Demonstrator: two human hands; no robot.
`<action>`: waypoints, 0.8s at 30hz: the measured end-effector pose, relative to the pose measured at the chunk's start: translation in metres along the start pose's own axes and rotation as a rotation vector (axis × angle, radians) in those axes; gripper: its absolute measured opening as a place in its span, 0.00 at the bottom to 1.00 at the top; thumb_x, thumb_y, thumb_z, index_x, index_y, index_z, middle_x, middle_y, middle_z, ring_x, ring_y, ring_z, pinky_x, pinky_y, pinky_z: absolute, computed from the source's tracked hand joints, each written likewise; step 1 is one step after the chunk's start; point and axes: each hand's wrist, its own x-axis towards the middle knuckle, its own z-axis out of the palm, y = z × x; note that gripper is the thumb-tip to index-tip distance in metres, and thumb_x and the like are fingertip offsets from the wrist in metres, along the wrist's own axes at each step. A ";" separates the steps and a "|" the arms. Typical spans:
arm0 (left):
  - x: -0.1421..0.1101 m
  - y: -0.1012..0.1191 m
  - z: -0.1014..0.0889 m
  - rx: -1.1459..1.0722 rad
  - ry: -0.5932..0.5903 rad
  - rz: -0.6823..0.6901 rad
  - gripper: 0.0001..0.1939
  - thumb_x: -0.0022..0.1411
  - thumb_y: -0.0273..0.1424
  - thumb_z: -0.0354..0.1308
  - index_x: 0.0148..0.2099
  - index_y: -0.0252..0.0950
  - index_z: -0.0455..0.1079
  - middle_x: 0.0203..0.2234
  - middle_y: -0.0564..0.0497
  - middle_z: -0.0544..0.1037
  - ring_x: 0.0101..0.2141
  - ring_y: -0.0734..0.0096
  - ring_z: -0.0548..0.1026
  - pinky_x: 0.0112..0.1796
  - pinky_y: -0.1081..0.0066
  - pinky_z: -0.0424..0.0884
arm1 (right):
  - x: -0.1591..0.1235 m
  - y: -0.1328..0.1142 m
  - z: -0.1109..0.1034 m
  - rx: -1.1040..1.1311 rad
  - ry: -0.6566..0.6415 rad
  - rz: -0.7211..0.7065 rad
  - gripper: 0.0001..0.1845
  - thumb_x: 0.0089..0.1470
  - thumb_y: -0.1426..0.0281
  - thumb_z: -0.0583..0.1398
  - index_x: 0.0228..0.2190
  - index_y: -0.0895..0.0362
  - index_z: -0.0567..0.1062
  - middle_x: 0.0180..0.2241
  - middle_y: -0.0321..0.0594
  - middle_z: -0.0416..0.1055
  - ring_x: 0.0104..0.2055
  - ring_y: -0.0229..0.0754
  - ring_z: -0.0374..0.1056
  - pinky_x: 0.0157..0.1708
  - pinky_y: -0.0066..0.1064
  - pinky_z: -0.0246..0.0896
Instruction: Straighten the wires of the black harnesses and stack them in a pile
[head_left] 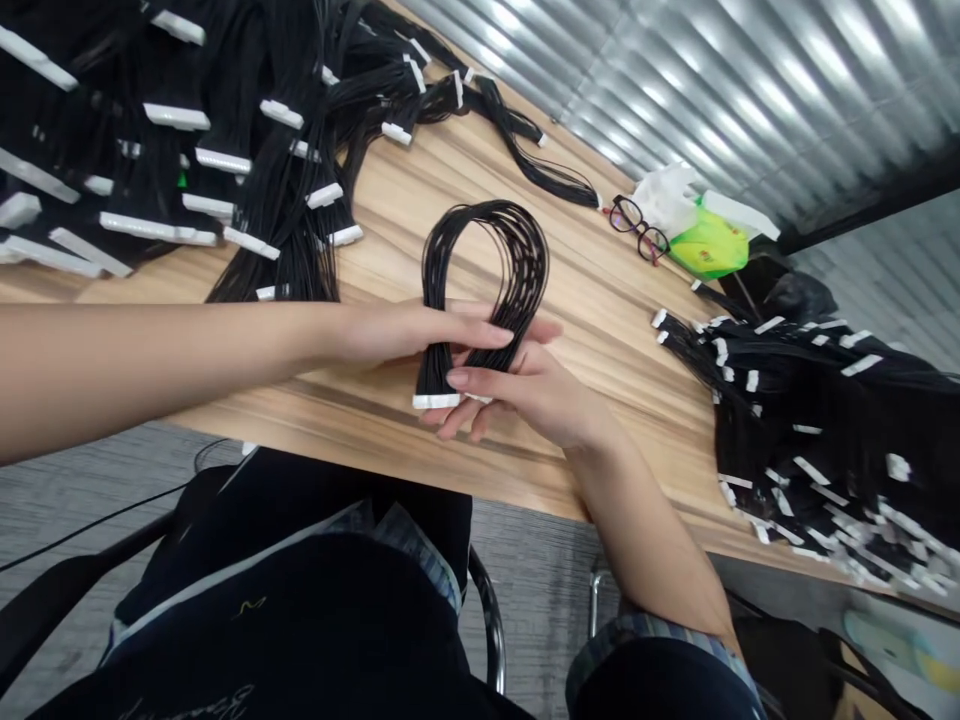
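A black wire harness (525, 245) is bent into an upright loop above the wooden table (600, 340). White connectors at its ends (436, 401) face my body; the one on the left shows clearly, the other lies partly behind my fingers. My left hand (420, 332) comes in from the left, its thumb laid across the wires and its fingers behind them. From the right, my right hand (536, 385) grips the lower part of the loop, thumb in front and fingers underneath near the connectors.
Many black harnesses with white connectors pile up at the left (176, 117), and another heap (817, 400) covers the right end. One harness (525, 150) lies along the back edge. Eyeglasses (637, 230) rest beside a green packet (709, 240) by the corrugated metal wall (720, 90).
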 end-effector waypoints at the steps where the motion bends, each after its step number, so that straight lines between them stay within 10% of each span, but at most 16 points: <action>1: 0.000 0.002 0.003 -0.103 -0.066 -0.048 0.24 0.72 0.47 0.44 0.53 0.40 0.75 0.34 0.47 0.83 0.37 0.64 0.82 0.42 0.69 0.79 | 0.001 0.001 0.003 -0.003 -0.023 0.004 0.18 0.54 0.55 0.71 0.32 0.58 0.84 0.33 0.43 0.88 0.31 0.41 0.84 0.25 0.23 0.75; 7: 0.002 0.005 0.007 -0.406 0.223 -0.068 0.21 0.76 0.34 0.34 0.56 0.36 0.66 0.54 0.42 0.80 0.53 0.65 0.81 0.50 0.67 0.81 | 0.006 0.024 0.025 0.105 0.315 -0.277 0.18 0.54 0.51 0.70 0.33 0.54 0.84 0.35 0.41 0.88 0.37 0.43 0.85 0.34 0.29 0.79; 12: 0.001 -0.003 0.003 -0.530 0.156 0.002 0.21 0.78 0.35 0.33 0.63 0.38 0.61 0.59 0.45 0.78 0.52 0.68 0.82 0.48 0.70 0.82 | 0.010 0.038 0.034 0.099 0.550 -0.292 0.16 0.56 0.52 0.67 0.30 0.52 0.84 0.29 0.39 0.86 0.32 0.43 0.81 0.34 0.34 0.77; 24: 0.005 -0.007 0.000 -0.523 0.143 -0.091 0.20 0.58 0.25 0.45 0.54 0.38 0.56 0.55 0.42 0.76 0.45 0.66 0.81 0.39 0.69 0.81 | 0.006 0.025 0.024 0.246 0.474 -0.106 0.16 0.50 0.53 0.72 0.32 0.51 0.81 0.30 0.34 0.82 0.28 0.39 0.79 0.23 0.27 0.65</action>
